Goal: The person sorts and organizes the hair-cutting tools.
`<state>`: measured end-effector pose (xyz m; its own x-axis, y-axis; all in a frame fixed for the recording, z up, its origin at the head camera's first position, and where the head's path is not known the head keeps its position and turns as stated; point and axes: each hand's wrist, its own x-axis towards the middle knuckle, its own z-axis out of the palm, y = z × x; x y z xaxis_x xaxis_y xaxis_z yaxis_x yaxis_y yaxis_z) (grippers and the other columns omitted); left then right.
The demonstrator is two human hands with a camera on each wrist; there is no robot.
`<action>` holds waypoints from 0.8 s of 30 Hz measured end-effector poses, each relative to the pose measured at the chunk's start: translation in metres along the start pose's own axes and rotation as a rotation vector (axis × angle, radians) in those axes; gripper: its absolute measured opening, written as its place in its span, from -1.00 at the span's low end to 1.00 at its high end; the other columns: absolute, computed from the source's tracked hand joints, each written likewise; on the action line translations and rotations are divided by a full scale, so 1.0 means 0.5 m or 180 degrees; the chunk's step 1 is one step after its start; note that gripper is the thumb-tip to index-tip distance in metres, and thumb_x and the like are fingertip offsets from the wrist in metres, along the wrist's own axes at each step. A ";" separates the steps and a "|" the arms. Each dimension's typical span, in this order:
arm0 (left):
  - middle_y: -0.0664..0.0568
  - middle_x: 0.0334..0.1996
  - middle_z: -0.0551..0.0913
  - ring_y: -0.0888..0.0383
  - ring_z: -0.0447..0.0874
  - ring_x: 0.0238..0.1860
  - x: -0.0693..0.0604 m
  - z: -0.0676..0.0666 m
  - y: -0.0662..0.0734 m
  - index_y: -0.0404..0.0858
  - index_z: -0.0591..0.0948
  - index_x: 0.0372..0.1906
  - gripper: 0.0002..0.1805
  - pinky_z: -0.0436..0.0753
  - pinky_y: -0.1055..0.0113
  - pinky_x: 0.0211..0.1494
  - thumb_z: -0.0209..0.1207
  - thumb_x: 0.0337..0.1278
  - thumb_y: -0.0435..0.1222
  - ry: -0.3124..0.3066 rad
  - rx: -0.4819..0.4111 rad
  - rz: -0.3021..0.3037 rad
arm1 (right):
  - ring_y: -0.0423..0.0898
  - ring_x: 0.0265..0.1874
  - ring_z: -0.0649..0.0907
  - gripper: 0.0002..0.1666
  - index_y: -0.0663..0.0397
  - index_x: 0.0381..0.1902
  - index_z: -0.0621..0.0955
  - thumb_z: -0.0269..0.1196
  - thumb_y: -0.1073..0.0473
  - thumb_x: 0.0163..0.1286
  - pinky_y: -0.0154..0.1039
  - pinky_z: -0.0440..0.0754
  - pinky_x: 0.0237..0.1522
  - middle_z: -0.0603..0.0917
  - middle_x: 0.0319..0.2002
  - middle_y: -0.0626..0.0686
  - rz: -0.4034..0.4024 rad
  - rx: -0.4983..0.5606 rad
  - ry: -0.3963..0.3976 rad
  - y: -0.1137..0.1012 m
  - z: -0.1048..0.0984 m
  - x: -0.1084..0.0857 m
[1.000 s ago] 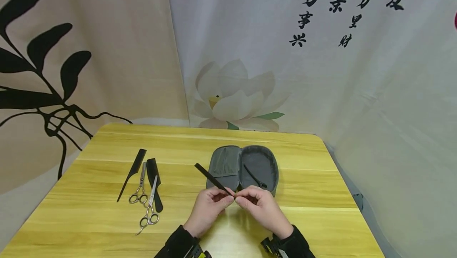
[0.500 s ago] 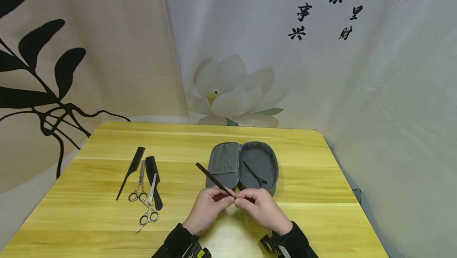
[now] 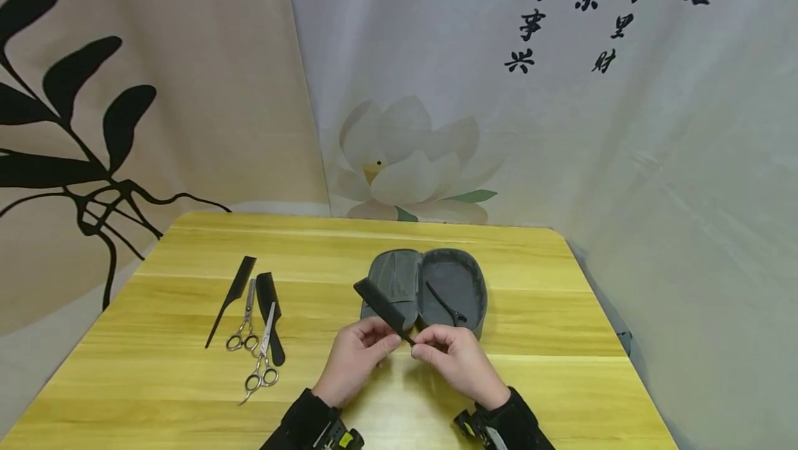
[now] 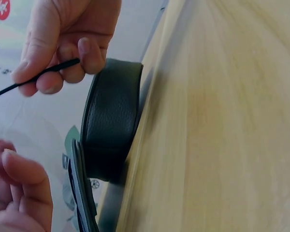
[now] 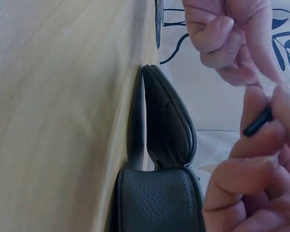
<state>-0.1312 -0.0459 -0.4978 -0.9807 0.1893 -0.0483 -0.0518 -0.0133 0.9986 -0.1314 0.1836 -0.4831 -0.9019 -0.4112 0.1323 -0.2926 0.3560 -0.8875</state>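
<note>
In the head view a black tail comb [image 3: 380, 303] is held in the air in front of the open grey case [image 3: 481, 291]. My right hand [image 3: 457, 360] pinches the end of its thin handle between thumb and fingers. Close beside the comb is my left hand [image 3: 357, 360], its fingers loosely bent and partly behind the comb, with no clear grip on it. The left wrist view shows the thin handle [image 4: 43, 73] in the right fingers, above the left hand [image 4: 21, 188]. Inside the case's right half lies a slim black hair clip [image 3: 445, 304].
On the left of the wooden table [image 3: 530, 394] lie another black tail comb [image 3: 237, 284], a wide black comb [image 3: 269, 298], and two silver scissors: one pair [image 3: 243, 339] between the combs, another pair [image 3: 262, 367] overlapping the wide comb. A printed curtain [image 3: 405, 55] hangs behind.
The held comb has turned from edge-on to showing its broad side. My left hand has shifted slightly left, away from the right hand, which stays at the handle end.
</note>
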 end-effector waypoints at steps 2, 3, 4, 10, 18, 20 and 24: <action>-0.01 -0.28 0.74 0.20 0.56 -0.46 0.002 -0.005 -0.004 -0.33 0.74 0.01 -0.72 0.60 0.38 -0.40 0.42 0.37 -0.22 0.0138 -0.0052 -0.0042 | -0.37 -0.46 0.60 -0.77 0.10 -0.13 0.80 0.41 0.04 0.49 -0.39 0.61 -0.41 0.82 -0.31 0.01 0.0067 0.0036 0.0089 0.004 0.002 -0.001; -0.02 -0.28 0.73 0.19 0.57 -0.46 0.004 -0.008 -0.005 -0.34 0.74 0.02 -0.71 0.62 0.37 -0.39 0.41 0.38 -0.22 0.0246 -0.0091 -0.0069 | -0.37 -0.46 0.60 -0.78 0.10 -0.13 0.80 0.42 0.05 0.48 -0.39 0.60 -0.41 0.82 -0.31 0.02 0.0097 0.0055 0.0139 0.006 0.003 -0.001; -0.03 -0.28 0.72 0.17 0.58 -0.46 0.006 -0.012 -0.007 -0.35 0.73 0.03 -0.71 0.64 0.36 -0.38 0.40 0.40 -0.22 0.0365 -0.0131 -0.0082 | -0.36 -0.46 0.60 -0.79 0.08 -0.14 0.80 0.43 0.06 0.48 -0.39 0.60 -0.41 0.82 -0.31 0.02 0.0128 0.0065 0.0198 0.007 0.003 -0.002; -0.09 -0.06 0.69 0.10 0.68 -0.19 0.018 -0.032 -0.008 -0.36 0.68 0.19 -0.62 0.74 0.35 -0.11 0.31 0.52 -0.17 0.1164 -0.0228 -0.0247 | -0.31 -0.46 0.62 -0.82 0.05 -0.15 0.82 0.46 0.07 0.44 -0.38 0.60 -0.40 0.82 -0.34 -0.04 0.0239 0.0022 0.0577 0.006 0.000 0.000; -0.29 0.45 0.48 -0.06 0.50 0.38 0.016 -0.047 -0.007 -0.40 0.47 0.46 -0.45 0.52 0.50 0.17 0.18 0.61 -0.14 0.1292 -0.0175 -0.0434 | -0.28 -0.50 0.60 -0.85 0.02 -0.17 0.83 0.49 0.08 0.41 -0.37 0.58 -0.44 0.79 -0.37 -0.04 0.0238 0.0136 0.0911 0.007 -0.005 -0.003; -0.29 0.47 0.46 -0.09 0.47 0.41 0.016 -0.048 -0.003 -0.41 0.44 0.48 -0.43 0.54 0.45 0.22 0.18 0.61 -0.15 0.1235 -0.0227 -0.0485 | -0.22 -0.50 0.63 -0.86 0.01 -0.17 0.83 0.48 0.09 0.42 -0.36 0.59 -0.45 0.80 -0.36 -0.02 0.0201 0.0130 0.0944 0.008 -0.007 -0.004; -0.34 0.44 0.45 -0.06 0.54 0.33 0.019 -0.048 0.003 -0.48 0.37 0.51 -0.40 0.70 0.31 0.23 0.17 0.62 -0.20 0.1095 -0.0443 -0.0538 | -0.08 -0.47 0.68 -0.86 0.03 -0.15 0.82 0.47 0.11 0.43 -0.35 0.61 -0.44 0.81 -0.35 0.06 0.0167 0.0180 0.1004 0.009 -0.010 -0.004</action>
<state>-0.1452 -0.0678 -0.4974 -0.9608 -0.1389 -0.2400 -0.2196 -0.1475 0.9644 -0.1326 0.1902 -0.4854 -0.9719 -0.1100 0.2083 -0.2330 0.3192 -0.9186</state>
